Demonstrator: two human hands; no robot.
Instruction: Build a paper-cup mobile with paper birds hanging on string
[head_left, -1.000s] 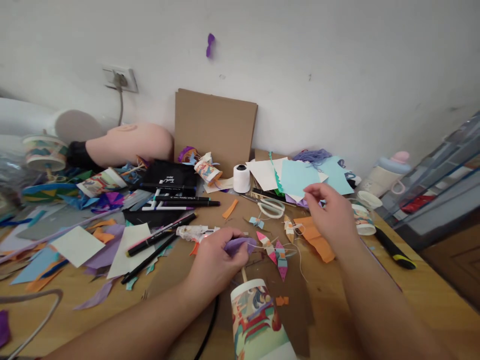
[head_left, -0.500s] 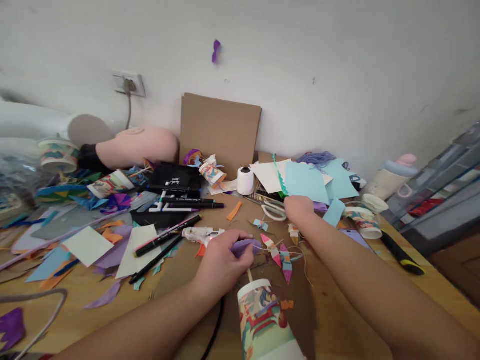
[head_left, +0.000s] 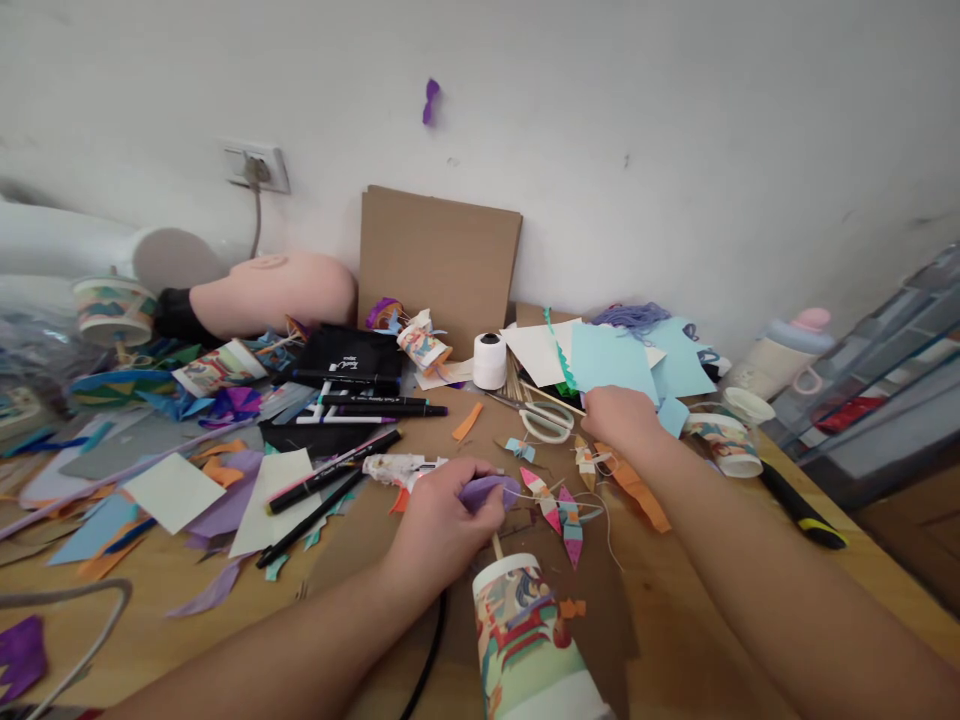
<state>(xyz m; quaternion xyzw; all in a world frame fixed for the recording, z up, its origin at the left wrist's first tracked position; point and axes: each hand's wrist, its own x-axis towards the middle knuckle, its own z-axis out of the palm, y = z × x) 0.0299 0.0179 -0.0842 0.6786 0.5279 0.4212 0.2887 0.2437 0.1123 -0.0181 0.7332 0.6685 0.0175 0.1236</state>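
Observation:
Pinched between the thumb and fingers of my left hand [head_left: 457,515] is a folded piece of purple paper [head_left: 484,491]. A white string runs right from it to small pink, blue and orange paper pieces [head_left: 570,527] on the cardboard. Just below that hand, a patterned paper cup [head_left: 521,630] has a wooden stick coming out of its end. My right hand [head_left: 626,425] reaches over the light blue paper [head_left: 615,358], fingers curled together, with a purple bit at the fingertips. What it grips is mostly hidden. Scissors [head_left: 547,422] lie left of it.
A hot glue gun [head_left: 397,468] lies left of my left hand, near several markers [head_left: 337,480]. Behind stand a thread spool [head_left: 490,362] and cardboard sheets [head_left: 439,260]. Paper scraps cover the left. At right are a cup [head_left: 726,445] and a black-and-yellow handle [head_left: 806,508].
My right hand has shifted right, away from the scissors' handles. An orange paper strip now shows beside the right forearm, which covers the phone. My left hand keeps its hold on the purple paper.

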